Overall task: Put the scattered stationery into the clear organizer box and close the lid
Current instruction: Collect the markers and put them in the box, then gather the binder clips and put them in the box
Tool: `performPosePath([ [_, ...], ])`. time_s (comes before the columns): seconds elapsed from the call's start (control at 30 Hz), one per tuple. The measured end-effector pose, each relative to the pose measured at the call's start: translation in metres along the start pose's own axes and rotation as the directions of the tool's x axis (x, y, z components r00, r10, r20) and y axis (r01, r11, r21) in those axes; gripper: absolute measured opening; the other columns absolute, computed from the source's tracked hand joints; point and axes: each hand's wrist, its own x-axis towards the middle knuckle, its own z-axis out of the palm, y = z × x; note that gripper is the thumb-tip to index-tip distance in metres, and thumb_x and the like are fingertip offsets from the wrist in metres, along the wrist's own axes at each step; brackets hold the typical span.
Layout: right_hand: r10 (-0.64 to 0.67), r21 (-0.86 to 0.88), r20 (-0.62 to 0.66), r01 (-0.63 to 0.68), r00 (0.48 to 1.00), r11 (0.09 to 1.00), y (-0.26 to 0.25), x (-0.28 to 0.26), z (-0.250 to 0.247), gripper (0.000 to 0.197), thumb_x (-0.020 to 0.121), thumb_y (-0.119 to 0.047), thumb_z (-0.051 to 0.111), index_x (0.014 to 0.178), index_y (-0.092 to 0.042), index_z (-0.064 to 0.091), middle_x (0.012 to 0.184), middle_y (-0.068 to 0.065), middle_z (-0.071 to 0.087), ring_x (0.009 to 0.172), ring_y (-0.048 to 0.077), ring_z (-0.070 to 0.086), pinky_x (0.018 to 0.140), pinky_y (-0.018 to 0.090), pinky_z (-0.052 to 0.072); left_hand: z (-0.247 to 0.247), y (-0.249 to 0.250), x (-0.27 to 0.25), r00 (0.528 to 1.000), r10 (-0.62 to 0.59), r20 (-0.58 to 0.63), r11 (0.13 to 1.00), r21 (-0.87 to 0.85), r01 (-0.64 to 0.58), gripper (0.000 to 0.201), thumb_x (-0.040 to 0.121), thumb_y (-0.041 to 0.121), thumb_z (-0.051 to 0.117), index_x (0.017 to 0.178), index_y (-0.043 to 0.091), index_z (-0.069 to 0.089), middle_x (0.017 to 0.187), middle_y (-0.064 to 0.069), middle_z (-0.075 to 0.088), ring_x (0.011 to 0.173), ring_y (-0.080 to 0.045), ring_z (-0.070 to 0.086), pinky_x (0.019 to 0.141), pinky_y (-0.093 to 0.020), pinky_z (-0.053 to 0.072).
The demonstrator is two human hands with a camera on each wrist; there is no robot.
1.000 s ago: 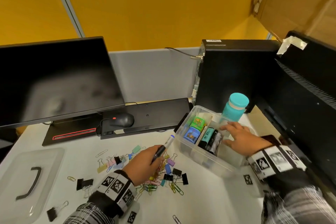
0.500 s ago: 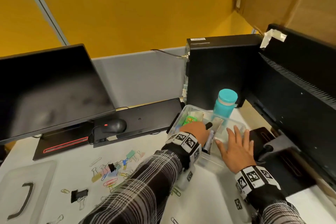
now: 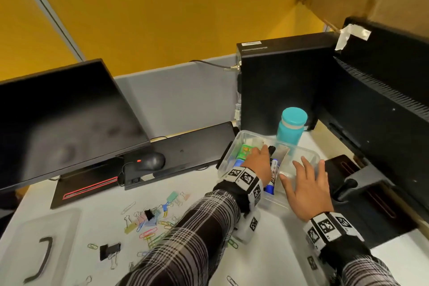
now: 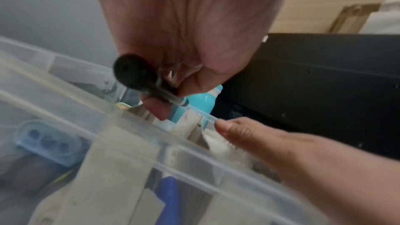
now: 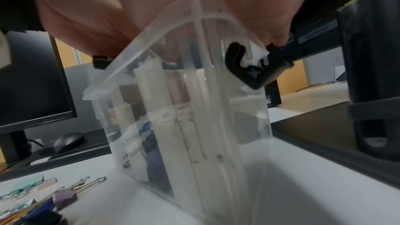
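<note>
The clear organizer box (image 3: 246, 133) stands right of centre on the desk, and its wall fills the right wrist view (image 5: 194, 126). My left hand (image 3: 262, 150) reaches inside it and pinches the black end of a marker (image 4: 129, 74). In the head view the marker's white body (image 3: 274, 167) slants back under my wrist to a blue cap. My right hand (image 3: 305, 170) lies flat on the box's near right rim with straight fingers. Green and blue items (image 3: 245, 151) sit in the box's left part. The clear lid (image 3: 34, 251) with its black handle lies at the lower left.
Coloured paper clips and binder clips (image 3: 148, 220) lie scattered on the desk to the left of my arm, with a black binder clip (image 3: 109, 249) nearer me. A teal bottle (image 3: 291, 127) stands just behind the box. A mouse (image 3: 152, 160), monitors and a black computer tower ring the desk.
My left hand has carried the marker from above the clip pile rightward into the box. My right hand has stayed on the box and flattened on its rim.
</note>
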Motion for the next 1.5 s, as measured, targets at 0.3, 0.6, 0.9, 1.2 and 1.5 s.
performPosePath([
  [0.3,-0.008,-0.006,-0.012,0.008,1.000,1.000,-0.001,-0.002,0.000,0.067,0.092,-0.058,0.023,0.145,-0.018,0.029,0.157,0.006,0.019,0.145,0.033,-0.006,0.117,0.048,0.004,0.008,-0.015,0.001,0.978,0.207,-0.032,0.976,-0.066,-0.209,0.039,0.091,0.006,0.047,0.130,0.009,0.046,0.131,-0.015,0.053,0.119,-0.032,0.052,0.102,-0.043,0.042],
  [0.6,-0.022,-0.064,0.019,0.023,1.000,0.998,0.005,0.000,0.002,0.071,0.090,-0.061,0.017,0.146,-0.018,0.024,0.156,0.007,0.020,0.145,0.035,-0.005,0.117,0.050,0.006,0.015,-0.134,-0.097,0.891,0.182,-0.416,0.958,-0.129,-0.256,0.037,0.094,0.010,0.040,0.125,0.029,0.051,0.124,0.010,0.051,0.107,-0.003,0.055,0.097,-0.026,0.046],
  [0.9,-0.354,0.032,-0.314,0.382,0.881,0.923,-0.065,-0.028,-0.013,0.044,0.087,-0.031,0.059,0.127,-0.015,0.051,0.133,0.009,0.049,0.131,0.030,0.033,0.109,0.049,0.029,0.026,-0.289,-0.158,0.879,-0.193,-0.435,0.980,-0.048,0.191,0.031,0.090,0.025,0.056,0.121,0.025,0.054,0.118,0.005,0.054,0.109,-0.015,0.051,0.092,-0.026,0.043],
  [1.2,-0.597,0.095,0.396,0.615,0.698,0.783,-0.118,-0.064,0.099,0.028,0.093,-0.024,0.046,0.119,-0.017,0.054,0.133,0.003,0.047,0.125,0.021,0.043,0.089,0.034,0.046,0.014,-0.314,-0.142,0.934,-0.212,-0.288,0.966,0.085,0.246,0.050,0.090,0.035,0.055,0.136,0.023,0.044,0.137,0.002,0.047,0.122,-0.019,0.043,0.102,-0.032,0.038],
  [1.5,-0.362,0.426,0.196,0.253,0.911,0.869,-0.125,-0.070,0.112,0.015,0.090,-0.013,0.057,0.099,-0.022,0.066,0.103,-0.009,0.066,0.097,-0.003,0.059,0.084,0.020,0.043,0.011,-0.326,-0.135,0.960,-0.191,-0.205,0.945,0.225,0.236,0.037,0.091,0.043,0.050,0.125,0.027,0.052,0.123,0.002,0.054,0.113,-0.019,0.044,0.095,-0.031,0.039],
])
